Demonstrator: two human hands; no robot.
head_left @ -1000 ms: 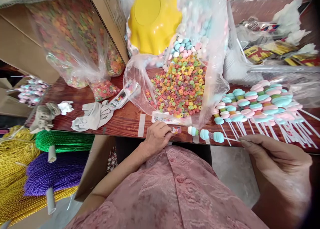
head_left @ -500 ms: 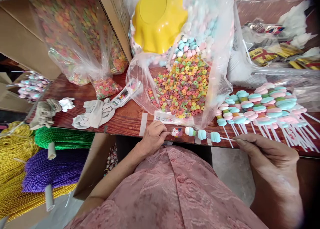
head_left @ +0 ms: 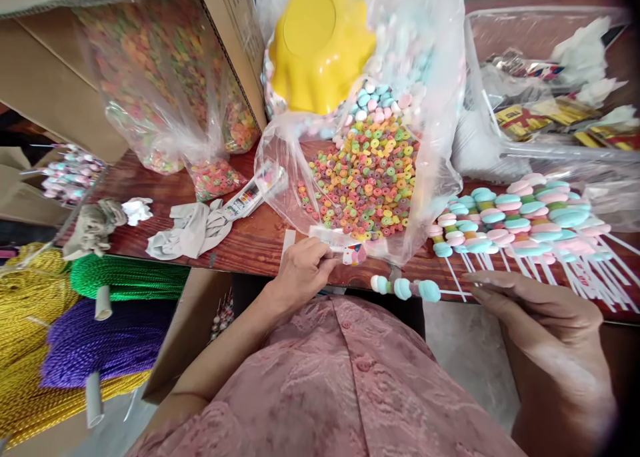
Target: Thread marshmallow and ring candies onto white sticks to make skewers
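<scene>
My right hand [head_left: 537, 324] pinches a thin white stick carrying three pastel marshmallow pieces, a candy skewer [head_left: 407, 288] held level over the table's front edge. My left hand [head_left: 300, 269] is closed in a pinch on a small printed candy piece [head_left: 354, 254], just left of the skewer's tip and a little above it. Behind both hands lies an open clear bag of coloured candy rings [head_left: 365, 177]. A pile of finished skewers [head_left: 520, 217] lies on the table to the right.
An upturned yellow bowl [head_left: 320, 44] sits on a bag of pastel marshmallows. A cardboard box [head_left: 50, 77] holds a bag of rings at left. Grey gloves [head_left: 193, 227] lie on the wooden table [head_left: 240, 240]. Rope spools [head_left: 100, 310] sit low left; a clear tub [head_left: 550, 77] far right.
The skewer has dropped slightly lower and away from the small piece in my left hand. My left hand rose a little toward the bag's edge.
</scene>
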